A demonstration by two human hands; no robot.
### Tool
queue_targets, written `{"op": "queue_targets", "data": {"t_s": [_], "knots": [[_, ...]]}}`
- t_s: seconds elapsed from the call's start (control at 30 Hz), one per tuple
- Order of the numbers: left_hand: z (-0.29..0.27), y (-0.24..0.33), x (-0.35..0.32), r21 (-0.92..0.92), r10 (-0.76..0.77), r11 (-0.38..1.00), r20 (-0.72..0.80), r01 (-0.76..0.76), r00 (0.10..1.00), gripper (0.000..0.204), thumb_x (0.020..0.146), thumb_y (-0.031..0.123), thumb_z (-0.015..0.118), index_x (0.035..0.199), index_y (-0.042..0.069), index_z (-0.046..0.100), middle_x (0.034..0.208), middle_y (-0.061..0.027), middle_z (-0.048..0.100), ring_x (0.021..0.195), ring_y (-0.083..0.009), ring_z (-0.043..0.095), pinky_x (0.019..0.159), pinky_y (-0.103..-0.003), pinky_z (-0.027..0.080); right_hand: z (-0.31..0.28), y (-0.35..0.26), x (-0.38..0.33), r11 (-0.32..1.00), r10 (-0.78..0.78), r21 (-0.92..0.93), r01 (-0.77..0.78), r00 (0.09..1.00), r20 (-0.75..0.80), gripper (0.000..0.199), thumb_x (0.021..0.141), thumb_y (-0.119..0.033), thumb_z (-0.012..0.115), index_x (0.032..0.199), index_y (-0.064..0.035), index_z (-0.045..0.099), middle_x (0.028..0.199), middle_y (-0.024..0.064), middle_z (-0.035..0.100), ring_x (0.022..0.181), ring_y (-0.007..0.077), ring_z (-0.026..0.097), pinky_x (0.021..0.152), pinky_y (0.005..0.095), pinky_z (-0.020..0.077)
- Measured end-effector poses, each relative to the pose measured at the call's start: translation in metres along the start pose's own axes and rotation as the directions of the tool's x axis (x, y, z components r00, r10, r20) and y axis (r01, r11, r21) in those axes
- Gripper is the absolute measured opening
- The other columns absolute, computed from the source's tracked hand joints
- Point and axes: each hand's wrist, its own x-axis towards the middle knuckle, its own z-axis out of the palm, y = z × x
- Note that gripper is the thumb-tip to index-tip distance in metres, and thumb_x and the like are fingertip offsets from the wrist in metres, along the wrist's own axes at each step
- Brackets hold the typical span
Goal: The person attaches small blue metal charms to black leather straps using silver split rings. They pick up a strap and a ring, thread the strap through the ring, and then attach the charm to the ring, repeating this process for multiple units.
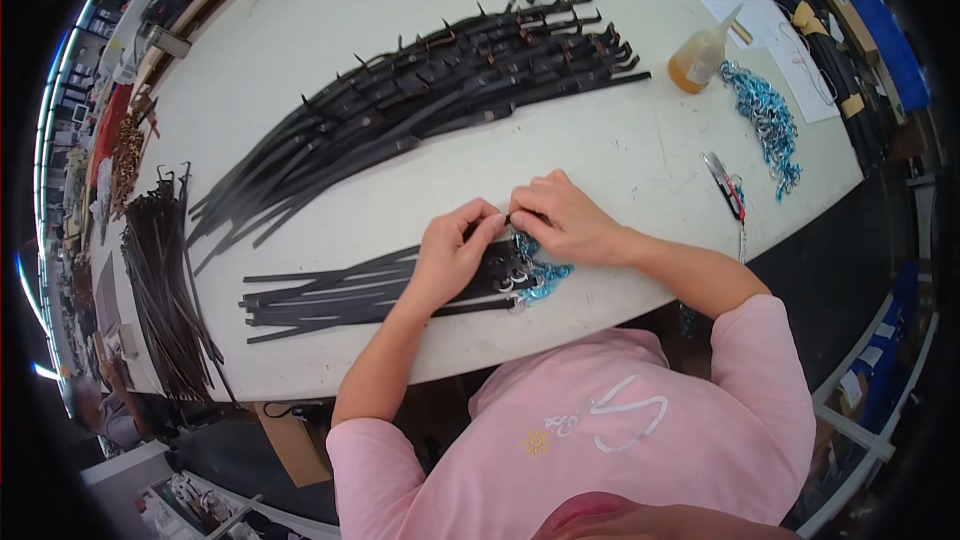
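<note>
Near the table's front edge, my left hand [455, 250] and my right hand [565, 220] meet, fingertips almost touching. Both are closed in a pinch on the end of a black strap [508, 220], mostly hidden by the fingers. Under my left hand lies a loose bunch of long flat black straps [320, 318], their tails pointing left. Small blue chains [545, 282] with silver rings are gathered at the right ends of these straps, just below my right hand. How the chains join the straps is too small to tell.
A large fan of black straps [430, 90] lies across the table [620, 155] beyond my hands. Another bundle [165, 280] hangs over the left edge. To the right are red-handled snips [724, 185], a pile of blue chains [765, 125] and a bottle of amber liquid [697, 60].
</note>
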Motion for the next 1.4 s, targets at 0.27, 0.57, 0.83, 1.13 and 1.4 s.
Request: {"op": "queue_targets", "data": {"t_s": [0.27, 0.57, 0.83, 1.13, 1.4], "knots": [[-0.005, -0.007, 0.001, 0.002, -0.023, 1.000, 0.025, 0.023, 0.999, 0.020, 0.101, 0.018, 0.062, 0.096, -0.001, 0.065, 0.073, 0.0002, 0.059, 0.071, -0.0068, 0.049, 0.066, -0.025, 0.042, 0.007, 0.006, 0.004, 0.999, 0.046, 0.026, -0.046, 0.999, 0.000, 0.014, 0.096, -0.020, 0.060, 0.088, -0.0079, 0.061, 0.074, 0.0028, 0.056, 0.078, 0.0194, 0.051, 0.093, 0.0354, 0.0333], [-0.016, -0.005, 0.003, -0.040, -0.050, 0.998, 0.039, 0.052, 0.998, 0.023, 0.102, 0.021, 0.060, 0.096, 0.000, 0.065, 0.078, -0.0010, 0.063, 0.075, -0.0083, 0.052, 0.071, -0.026, 0.045, -0.016, 0.003, 0.005, 0.998, 0.058, -0.008, -0.057, 0.993, 0.107, 0.023, 0.103, -0.029, 0.054, 0.105, -0.0070, 0.061, 0.090, 0.0086, 0.065, 0.084, 0.0244, 0.054, 0.097, 0.0365, 0.0337], [-0.001, 0.001, 0.007, 0.103, 0.058, 0.993, 0.006, -0.058, 0.998, 0.019, 0.102, 0.018, 0.058, 0.096, 0.001, 0.065, 0.076, -0.0066, 0.065, 0.069, -0.0145, 0.055, 0.067, -0.029, 0.045, -0.013, 0.006, 0.008, 0.996, 0.056, -0.079, -0.043, 0.985, 0.163, 0.025, 0.104, -0.030, 0.053, 0.109, -0.0075, 0.062, 0.092, 0.0090, 0.063, 0.092, 0.0238, 0.050, 0.096, 0.0372, 0.0346], [-0.010, 0.000, 0.009, -0.049, -0.042, 0.998, 0.082, 0.046, 0.996, 0.018, 0.099, 0.016, 0.062, 0.095, -0.001, 0.065, 0.078, -0.0047, 0.067, 0.075, -0.0098, 0.057, 0.074, -0.027, 0.047, -0.016, 0.007, 0.006, 0.990, 0.141, -0.024, -0.139, 0.978, 0.154, 0.025, 0.103, -0.031, 0.055, 0.105, -0.0080, 0.065, 0.087, 0.0056, 0.063, 0.090, 0.0212, 0.047, 0.095, 0.0366, 0.0342], [-0.015, -0.005, 0.009, -0.028, -0.084, 0.996, 0.122, 0.088, 0.989, 0.016, 0.099, 0.017, 0.064, 0.099, 0.001, 0.066, 0.080, 0.0010, 0.062, 0.074, -0.0066, 0.051, 0.070, -0.023, 0.043, -0.019, 0.007, 0.012, 0.981, 0.165, 0.081, -0.175, 0.980, 0.113, 0.023, 0.100, -0.026, 0.062, 0.101, -0.0037, 0.069, 0.080, 0.0081, 0.066, 0.075, 0.0170, 0.055, 0.074, 0.0317, 0.0445]]}}
